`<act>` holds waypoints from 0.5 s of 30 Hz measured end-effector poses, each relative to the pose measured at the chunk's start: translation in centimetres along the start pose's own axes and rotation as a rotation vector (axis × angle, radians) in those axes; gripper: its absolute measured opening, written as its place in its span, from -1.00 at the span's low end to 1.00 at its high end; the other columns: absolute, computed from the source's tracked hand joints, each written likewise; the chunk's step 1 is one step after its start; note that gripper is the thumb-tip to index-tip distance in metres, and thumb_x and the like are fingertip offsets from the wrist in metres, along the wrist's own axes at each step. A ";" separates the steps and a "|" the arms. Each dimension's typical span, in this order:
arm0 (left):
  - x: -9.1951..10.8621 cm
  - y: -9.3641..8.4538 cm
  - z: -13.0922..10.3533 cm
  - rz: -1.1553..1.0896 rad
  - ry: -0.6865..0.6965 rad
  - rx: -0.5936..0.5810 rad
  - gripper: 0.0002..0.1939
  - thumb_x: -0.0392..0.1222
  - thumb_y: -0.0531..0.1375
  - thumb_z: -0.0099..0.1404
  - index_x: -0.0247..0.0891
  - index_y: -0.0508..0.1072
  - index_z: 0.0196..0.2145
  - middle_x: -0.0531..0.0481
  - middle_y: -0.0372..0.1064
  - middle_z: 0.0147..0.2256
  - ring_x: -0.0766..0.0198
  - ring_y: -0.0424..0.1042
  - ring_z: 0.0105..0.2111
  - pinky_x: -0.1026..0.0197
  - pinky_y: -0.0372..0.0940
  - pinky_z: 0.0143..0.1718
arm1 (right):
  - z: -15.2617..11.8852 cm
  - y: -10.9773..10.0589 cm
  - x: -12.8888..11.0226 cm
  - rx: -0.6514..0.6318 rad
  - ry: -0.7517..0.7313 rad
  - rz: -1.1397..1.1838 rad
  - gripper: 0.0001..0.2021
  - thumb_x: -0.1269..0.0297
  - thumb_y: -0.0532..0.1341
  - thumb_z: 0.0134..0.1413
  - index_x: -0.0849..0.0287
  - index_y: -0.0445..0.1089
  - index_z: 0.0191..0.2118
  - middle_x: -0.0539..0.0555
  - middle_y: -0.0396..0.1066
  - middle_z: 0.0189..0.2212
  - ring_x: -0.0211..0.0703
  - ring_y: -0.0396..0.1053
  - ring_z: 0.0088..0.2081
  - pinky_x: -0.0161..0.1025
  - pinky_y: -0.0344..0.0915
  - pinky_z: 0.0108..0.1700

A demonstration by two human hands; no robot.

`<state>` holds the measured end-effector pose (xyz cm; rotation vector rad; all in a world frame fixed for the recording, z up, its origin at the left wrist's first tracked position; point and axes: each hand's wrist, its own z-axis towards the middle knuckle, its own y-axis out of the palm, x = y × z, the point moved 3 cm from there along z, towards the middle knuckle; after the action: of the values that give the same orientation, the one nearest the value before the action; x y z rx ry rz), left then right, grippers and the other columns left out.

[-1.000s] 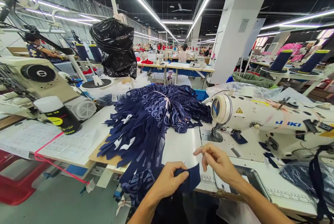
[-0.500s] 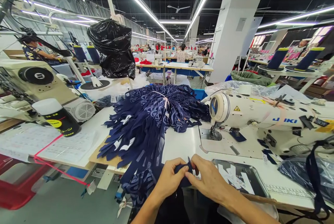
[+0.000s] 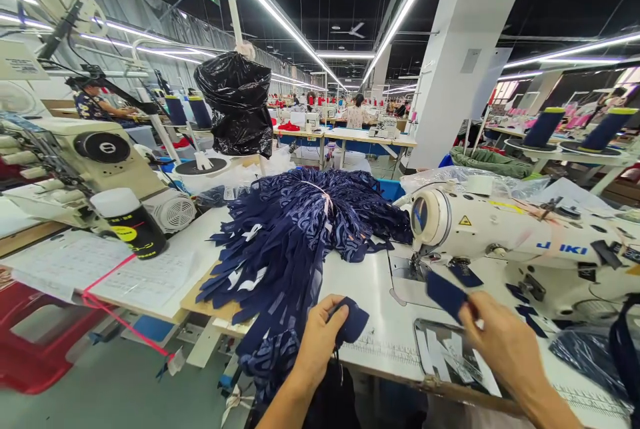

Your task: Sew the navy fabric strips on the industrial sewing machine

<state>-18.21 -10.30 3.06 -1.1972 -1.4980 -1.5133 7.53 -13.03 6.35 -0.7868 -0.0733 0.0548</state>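
Note:
My left hand (image 3: 320, 336), near the table's front edge, pinches a small navy fabric piece (image 3: 356, 322) between thumb and fingers. Between the thumb and fingers of my right hand (image 3: 503, 342) is a flat navy fabric strip (image 3: 445, 293), raised in front of the sewing machine (image 3: 520, 232) and close to its needle area. The two hands are well apart. A large tied bundle of navy and patterned fabric strips (image 3: 280, 249) fans out over the table beyond my left hand, and part of it hangs down over the front edge.
A metal tray (image 3: 425, 356) with white labels lies partly behind my right hand. At left stand a black-and-white bottle (image 3: 134, 228), papers (image 3: 120, 276) under a pink ribbon and another sewing machine (image 3: 95, 156). A red stool (image 3: 45, 342) is below. People work farther back.
My hands were together at the table's front edge, working on navy fabric. They have parted: the right has moved right and up with a strip, while the left keeps a piece.

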 end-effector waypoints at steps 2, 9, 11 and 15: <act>-0.1 0.0 0.1 -0.034 -0.007 0.013 -0.67 -0.02 0.29 -0.05 -0.35 0.42 -0.44 0.01 0.36 -0.50 0.33 0.28 -0.51 0.33 0.19 -0.46 | -0.9 -0.7 2.6 0.023 0.026 -0.248 -0.75 0.27 -0.10 0.09 0.15 0.21 -0.51 0.10 0.31 -0.58 -0.14 0.20 -0.66 -0.22 0.03 -0.59; 0.0 -0.8 -0.5 -0.207 -0.005 0.157 -0.62 -0.03 0.33 -0.12 -0.30 0.39 -0.39 0.06 0.35 -0.53 0.33 0.31 -0.55 0.34 0.19 -0.53 | -3.6 -0.9 2.0 -0.006 0.030 -0.153 -0.66 0.17 -0.11 0.14 0.26 0.22 -0.09 0.30 0.30 -0.12 0.07 0.37 -0.29 -0.08 0.29 -0.36; 0.6 -1.7 -1.4 -0.265 -0.010 0.268 -0.59 -0.04 0.35 -0.16 -0.26 0.37 -0.36 0.13 0.29 -0.60 0.40 0.24 -0.64 0.39 0.12 -0.63 | -4.2 -0.3 -1.4 -0.024 -0.008 0.069 -0.63 0.19 -0.09 0.15 0.25 0.13 0.01 0.30 0.26 -0.07 0.07 0.33 -0.15 -0.04 0.30 -0.18; 2.5 -3.8 -4.0 -0.372 -0.007 0.397 -0.57 -0.07 0.38 -0.20 -0.21 0.35 -0.37 0.24 0.08 -0.71 0.48 0.10 -0.71 0.45 0.02 -0.70 | -5.3 1.9 -9.7 -0.174 -0.085 0.411 -0.50 0.22 -0.05 0.16 0.24 -0.14 0.19 0.28 0.12 0.09 0.02 0.15 0.07 -0.06 0.29 -0.06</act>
<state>-23.19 -13.56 4.40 -0.7195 -1.9936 -1.3435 -1.70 -16.18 0.87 -0.9640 0.0046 0.4770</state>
